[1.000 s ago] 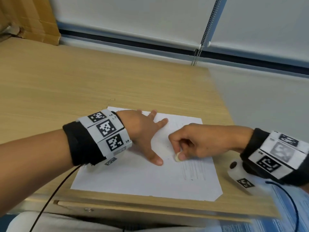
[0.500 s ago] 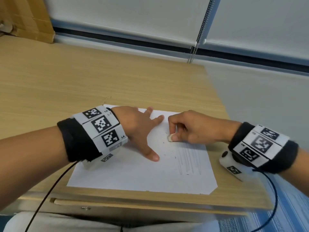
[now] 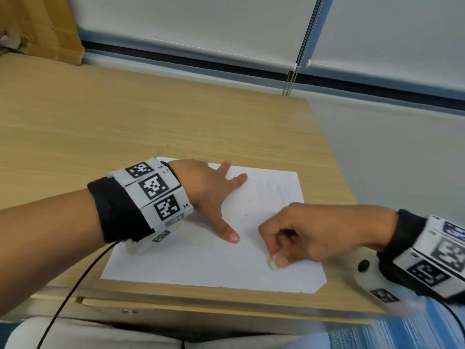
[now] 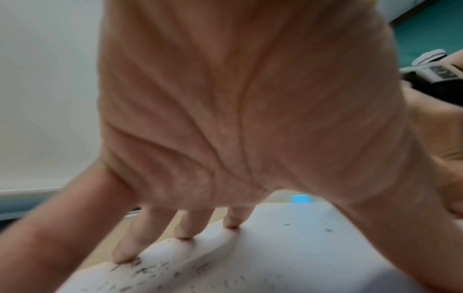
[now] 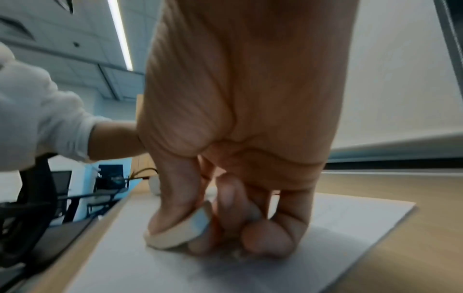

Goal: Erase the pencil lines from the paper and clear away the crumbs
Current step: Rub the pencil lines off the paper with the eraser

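Observation:
A white sheet of paper (image 3: pixel 191 258) lies near the desk's front edge, with faint pencil lines (image 3: pixel 279 190) toward its far right. My left hand (image 3: pixel 214 195) presses flat on the sheet's left half, fingers spread and straight. My right hand (image 3: pixel 297 238) pinches a small white eraser (image 3: pixel 273 263) and holds it against the paper near the front right. In the right wrist view the eraser (image 5: pixel 180 232) sits between thumb and fingers on the paper (image 5: pixel 350 214). Dark crumbs (image 4: pixel 150 271) lie scattered by my left fingertips (image 4: pixel 125 257).
The wooden desk (image 3: pixel 125 122) stretches away behind the paper. A cardboard box (image 3: pixel 42 28) stands at the far left corner. A blind's bead chain (image 3: pixel 289 81) hangs at the wall behind. The desk's right edge runs close to the paper.
My right hand has dragged the eraser from the sheet's middle toward me, to the front right part. My left hand stays pressed on the paper.

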### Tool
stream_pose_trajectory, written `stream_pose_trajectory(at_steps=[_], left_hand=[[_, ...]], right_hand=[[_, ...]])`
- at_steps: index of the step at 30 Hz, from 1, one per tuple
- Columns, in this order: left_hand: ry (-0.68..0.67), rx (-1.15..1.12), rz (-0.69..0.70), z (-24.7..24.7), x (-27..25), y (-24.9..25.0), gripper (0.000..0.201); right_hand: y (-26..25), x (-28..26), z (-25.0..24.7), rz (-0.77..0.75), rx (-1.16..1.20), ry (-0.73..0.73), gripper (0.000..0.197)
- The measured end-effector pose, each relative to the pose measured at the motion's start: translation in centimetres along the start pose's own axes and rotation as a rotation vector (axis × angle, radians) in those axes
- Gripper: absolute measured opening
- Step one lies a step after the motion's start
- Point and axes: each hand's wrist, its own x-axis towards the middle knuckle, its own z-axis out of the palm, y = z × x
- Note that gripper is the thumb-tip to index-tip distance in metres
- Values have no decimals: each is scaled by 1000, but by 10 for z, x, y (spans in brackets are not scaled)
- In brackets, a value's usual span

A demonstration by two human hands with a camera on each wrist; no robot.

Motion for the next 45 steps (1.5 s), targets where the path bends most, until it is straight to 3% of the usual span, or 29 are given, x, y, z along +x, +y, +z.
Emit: stream_pose_trajectory(at_steps=[2, 5, 10, 14, 16, 19, 20, 25, 28, 30, 33, 34, 38, 40, 45], left_hand=[[-5, -2, -5, 0, 0, 0, 133], [-3, 3, -11, -1, -1, 1, 132], [-18, -4, -15, -1, -1, 2, 132], [-8, -6, -11, -2, -2, 1, 132], [-7, -14, -8, -2, -1, 1, 132], [-11, -16, -2, 1, 0, 0, 133], [-11, -17, -2, 1, 0, 0, 134], [-31, -24, -2, 2, 0, -1, 133], [-26, -26, 9, 2, 0, -2, 132], [-34, -38, 11, 1, 1, -2, 132], [-40, -32, 7, 1, 3, -1, 132], [-37, -30, 9, 1, 3, -2, 133], [-49, -39, 8, 2, 3, -3, 133], [-50, -46, 10, 2, 2, -2, 133], [-53, -48, 3, 1, 0, -2, 132]], right_hand=[[1, 4, -4, 7, -36, 48, 12], [10, 10, -11, 43, -102, 278, 16], [2, 0, -1, 17, -34, 24, 14], [13, 13, -19, 68, -145, 276, 16], [16, 11, -19, 60, -93, 216, 15], [7, 5, -14, 73, -21, -22, 15], [6, 8, -17, 82, -38, -21, 15], [24, 44, -56, 162, -171, 309, 18], [34, 50, -62, 169, -150, 386, 17], [34, 43, -53, 118, -118, 336, 13], [29, 31, -43, 75, -50, 81, 13], [29, 31, -45, 79, -44, 58, 13], [41, 50, -63, 128, -102, 362, 13], [45, 53, -64, 121, -102, 425, 14], [37, 44, -60, 84, -56, 68, 15]])
